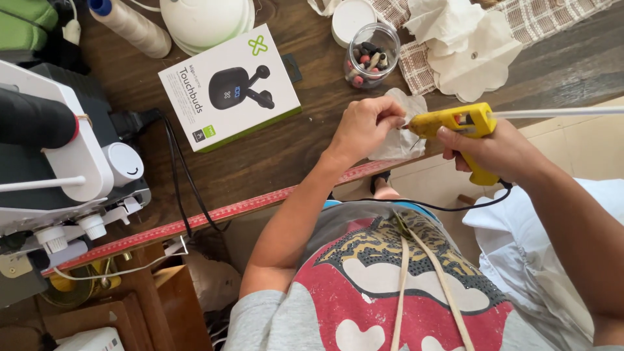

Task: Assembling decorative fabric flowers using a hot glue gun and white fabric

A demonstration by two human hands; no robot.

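Observation:
My right hand [497,151] grips a yellow hot glue gun [458,123] by its handle, with a white glue stick [559,112] poking out the back toward the right. Its nozzle points left at my left hand [365,127]. My left hand pinches a small piece of white fabric [404,133] at the table's front edge, fingers closed right at the nozzle tip. A black cord [448,207] hangs from the gun's handle across my lap.
On the dark wooden table [292,146] lie a white earbuds box [229,88], a clear jar of small pieces [370,55] with its white lid [351,18], white cloth pieces [465,45] and a thread cone [133,26]. A white sewing machine [65,156] stands left.

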